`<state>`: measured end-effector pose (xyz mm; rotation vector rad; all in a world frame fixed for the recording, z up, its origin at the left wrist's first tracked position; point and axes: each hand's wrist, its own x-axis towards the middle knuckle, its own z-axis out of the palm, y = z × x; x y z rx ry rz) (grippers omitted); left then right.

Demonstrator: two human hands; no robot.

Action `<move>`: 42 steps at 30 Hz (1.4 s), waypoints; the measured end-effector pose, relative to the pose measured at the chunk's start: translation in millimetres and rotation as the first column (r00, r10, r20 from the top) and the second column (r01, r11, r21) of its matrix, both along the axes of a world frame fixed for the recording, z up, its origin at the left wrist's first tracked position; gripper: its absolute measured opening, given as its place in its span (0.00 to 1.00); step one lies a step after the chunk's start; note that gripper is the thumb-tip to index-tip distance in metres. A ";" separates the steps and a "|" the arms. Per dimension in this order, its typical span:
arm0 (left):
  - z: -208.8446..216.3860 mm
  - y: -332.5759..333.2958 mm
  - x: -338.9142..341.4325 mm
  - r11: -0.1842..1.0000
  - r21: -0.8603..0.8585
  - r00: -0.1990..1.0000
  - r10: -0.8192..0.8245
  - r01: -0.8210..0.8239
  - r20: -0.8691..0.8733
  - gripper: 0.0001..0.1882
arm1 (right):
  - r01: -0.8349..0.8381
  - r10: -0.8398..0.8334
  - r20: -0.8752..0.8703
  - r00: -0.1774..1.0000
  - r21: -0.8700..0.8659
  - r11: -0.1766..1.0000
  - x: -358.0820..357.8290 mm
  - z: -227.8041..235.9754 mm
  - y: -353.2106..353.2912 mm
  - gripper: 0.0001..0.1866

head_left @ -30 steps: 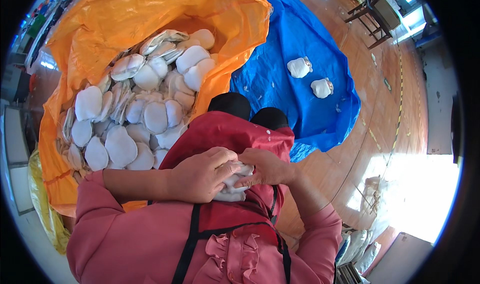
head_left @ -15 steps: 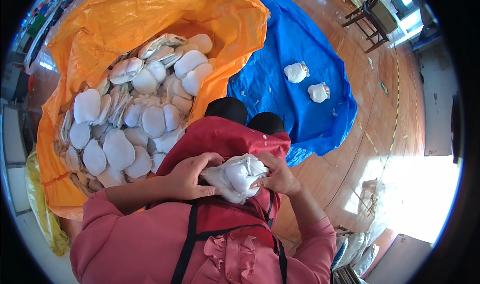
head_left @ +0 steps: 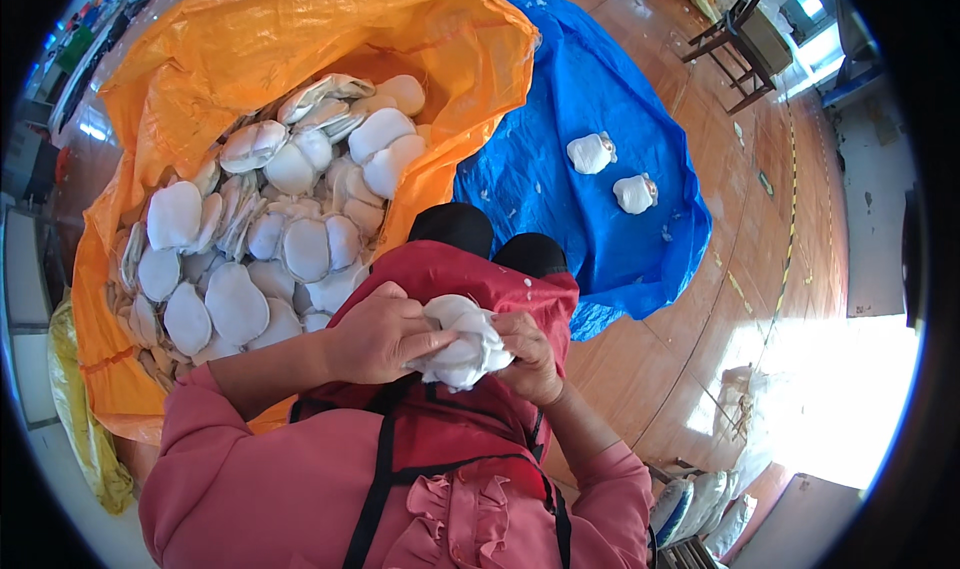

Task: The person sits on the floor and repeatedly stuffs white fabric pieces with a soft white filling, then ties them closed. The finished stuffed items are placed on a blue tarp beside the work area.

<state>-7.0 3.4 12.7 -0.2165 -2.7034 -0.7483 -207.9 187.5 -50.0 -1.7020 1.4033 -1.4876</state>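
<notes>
Over my red apron (head_left: 450, 274), both hands grip a bunched white cloth piece (head_left: 460, 341), its layers folded and puffed out. My left hand (head_left: 380, 331) pinches it from the left with thumb and fingers. From the other side my right hand (head_left: 527, 357) has its fingers closed on the edge. Just left of my lap lies a wide orange woven sack (head_left: 450, 39), mouth spread, holding many flat rounded white cloth pieces (head_left: 237, 304). Ahead and to the right, two small white bundles (head_left: 591, 154) rest on a blue sack (head_left: 630, 259).
A wooden chair (head_left: 740, 44) stands at the far right on the reddish floor (head_left: 690, 369). Yellow plastic (head_left: 85, 419) lies beside the orange sack. Several stacked cushion-like items (head_left: 705, 499) are at the lower right. Bright sunlight washes out the floor on the right.
The cloth piece has been turned and bunched more tightly, and moved slightly left. My right hand has come left with it, and my left hand's fingers have closed in on it.
</notes>
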 end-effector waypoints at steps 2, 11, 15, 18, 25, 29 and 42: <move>0.0 0.0 5.1 0.993 -0.119 1.000 -0.015 0.014 -0.008 0.18 | -0.067 0.070 -0.037 0.997 0.076 0.995 1.4 -0.3 2.1 0.23; 7.8 17.5 5.9 0.949 -0.314 0.999 -0.026 0.035 0.033 0.09 | -0.184 0.289 -0.192 0.938 0.429 0.884 -5.4 11.1 7.8 0.28; 9.6 23.5 0.1 0.942 -0.331 0.998 -0.050 0.061 0.042 0.05 | -0.158 0.431 -0.270 0.861 0.663 0.732 -2.4 28.5 -7.9 0.26; 10.1 24.7 -2.5 0.939 -0.340 0.998 -0.048 0.058 0.038 0.04 | -0.128 0.482 -0.298 0.824 0.730 0.671 -1.3 29.2 -19.3 0.25; 7.2 23.6 -0.8 0.945 -0.317 0.997 -0.063 0.077 0.054 0.09 | -0.351 0.454 0.086 0.887 0.764 0.541 -5.1 28.9 -21.0 0.34; 2.8 20.9 1.5 0.962 -0.258 0.996 -0.080 0.090 0.049 0.09 | -0.523 0.452 0.319 0.833 0.722 0.454 -13.8 22.2 -16.3 0.39; -6.0 19.2 2.2 0.951 -0.280 0.991 -0.128 0.130 0.027 0.09 | -0.417 0.659 0.130 0.740 0.858 0.299 -0.5 31.3 -48.9 0.39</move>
